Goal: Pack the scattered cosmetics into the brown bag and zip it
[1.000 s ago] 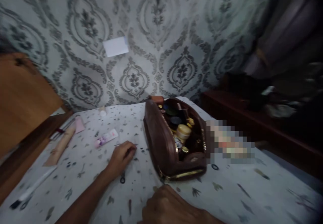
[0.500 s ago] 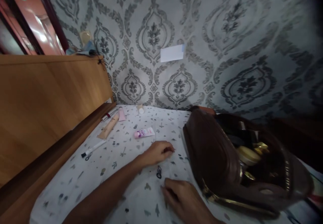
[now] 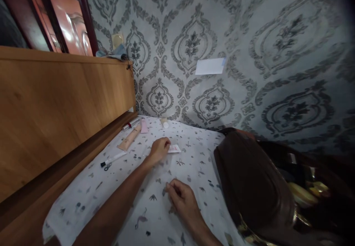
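Observation:
My left hand reaches over the bed-like printed cloth, its fingers curled down at a small pink and white tube. The tube's white end sticks out to the right of the fingers; its pink end is hidden under them. Nearer to me, my right hand hovers low above the cloth, fingers curled in and thumb against the index finger, with nothing visible in it. Left of my left hand lie a peach tube, a pink tube and a slim white tube with a black cap.
An open brown bag stands at the right, with a yellow-lidded container among its contents. A small white-capped item lies by the patterned wall. Along the left runs a wooden panel.
My left hand has moved forward and left onto the small pink and white tube. My right hand has shifted left, its thumb now closer to its fingers. The view has turned slightly left.

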`<act>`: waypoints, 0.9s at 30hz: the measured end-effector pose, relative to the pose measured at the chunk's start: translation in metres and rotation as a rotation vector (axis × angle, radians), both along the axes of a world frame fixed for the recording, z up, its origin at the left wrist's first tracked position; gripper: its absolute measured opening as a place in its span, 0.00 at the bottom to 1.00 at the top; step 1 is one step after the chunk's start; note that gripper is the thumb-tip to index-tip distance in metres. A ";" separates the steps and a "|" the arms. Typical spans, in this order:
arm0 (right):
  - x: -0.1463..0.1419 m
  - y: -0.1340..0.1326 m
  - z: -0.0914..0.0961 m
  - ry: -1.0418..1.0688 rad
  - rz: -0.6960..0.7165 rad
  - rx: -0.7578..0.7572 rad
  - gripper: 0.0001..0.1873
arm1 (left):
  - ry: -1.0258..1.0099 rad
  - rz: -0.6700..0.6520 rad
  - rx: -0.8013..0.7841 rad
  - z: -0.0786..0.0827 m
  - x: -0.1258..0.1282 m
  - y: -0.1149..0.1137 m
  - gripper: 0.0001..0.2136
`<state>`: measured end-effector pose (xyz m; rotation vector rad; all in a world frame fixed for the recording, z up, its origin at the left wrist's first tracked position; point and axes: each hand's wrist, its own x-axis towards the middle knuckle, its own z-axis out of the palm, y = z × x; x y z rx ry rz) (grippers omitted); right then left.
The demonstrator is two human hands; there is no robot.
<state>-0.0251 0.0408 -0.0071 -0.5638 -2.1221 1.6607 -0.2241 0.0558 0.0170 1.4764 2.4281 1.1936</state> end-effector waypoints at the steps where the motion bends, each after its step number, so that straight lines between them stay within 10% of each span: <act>1: 0.000 0.000 -0.002 0.009 0.000 -0.003 0.23 | 0.006 0.003 -0.005 -0.001 0.000 0.000 0.09; 15: 0.007 -0.003 -0.001 0.025 0.041 -0.009 0.26 | 0.111 -0.024 -0.130 0.022 -0.015 -0.016 0.10; 27: 0.009 -0.003 0.001 0.066 0.052 0.014 0.25 | 0.209 0.308 -0.629 0.052 -0.056 -0.192 0.03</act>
